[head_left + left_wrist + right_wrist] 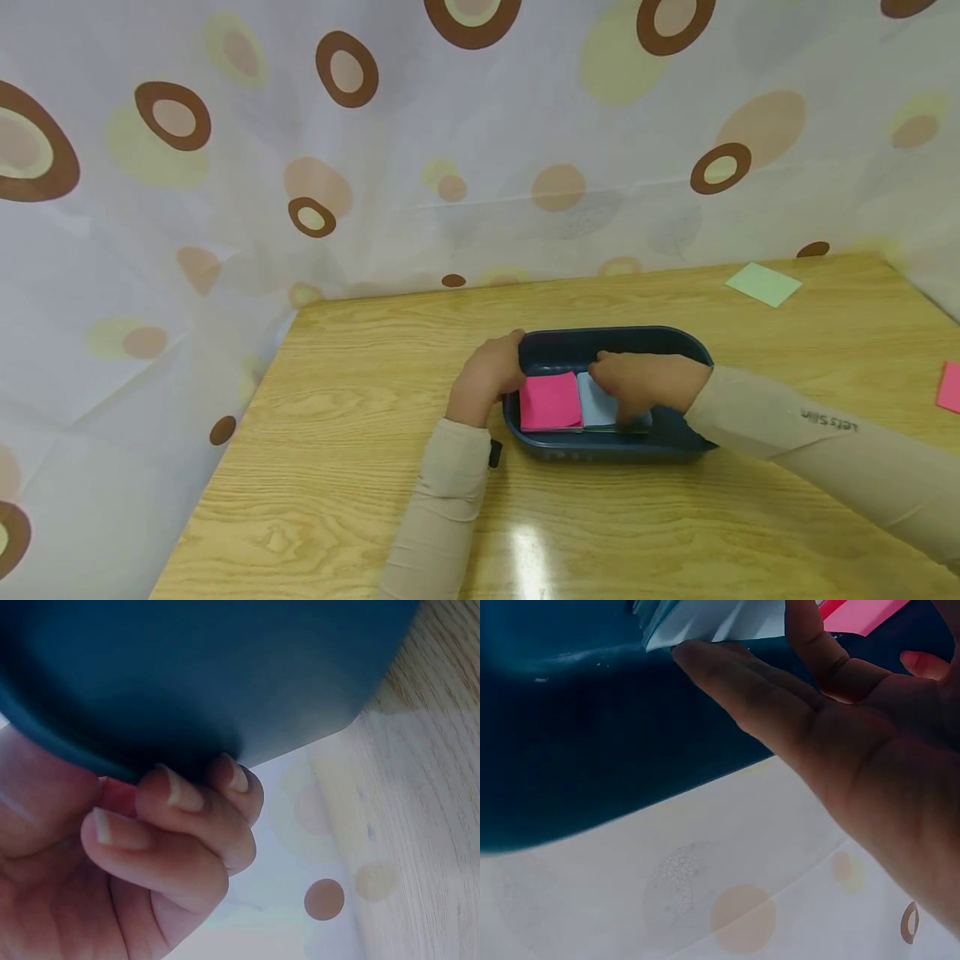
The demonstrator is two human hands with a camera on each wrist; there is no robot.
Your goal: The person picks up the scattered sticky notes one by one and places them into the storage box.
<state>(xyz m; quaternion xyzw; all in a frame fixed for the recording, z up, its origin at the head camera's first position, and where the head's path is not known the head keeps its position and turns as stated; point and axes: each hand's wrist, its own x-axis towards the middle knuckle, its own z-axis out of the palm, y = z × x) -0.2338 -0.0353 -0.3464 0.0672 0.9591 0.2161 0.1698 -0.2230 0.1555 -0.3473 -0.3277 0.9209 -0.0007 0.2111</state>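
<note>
A dark blue plastic bin (600,454) stands on the wooden table. My left hand (487,375) grips its left end, and in the left wrist view curled fingers (180,847) hold the rim from outside. Inside the bin, a stack of pink sticky notes (550,402) lies at the left, beside a stack of light blue sticky notes (596,404). My right hand (648,382) reaches in over the blue stack and holds it, thumb at the front and fingers at the back. The right wrist view has its fingers (757,697) against the blue stack's edge.
A pale green note (763,284) lies at the table's back right. Part of a pink note (950,387) shows at the right edge. A patterned curtain (450,167) hangs behind the table (337,467). A small black piece (495,454) sits by the left wrist.
</note>
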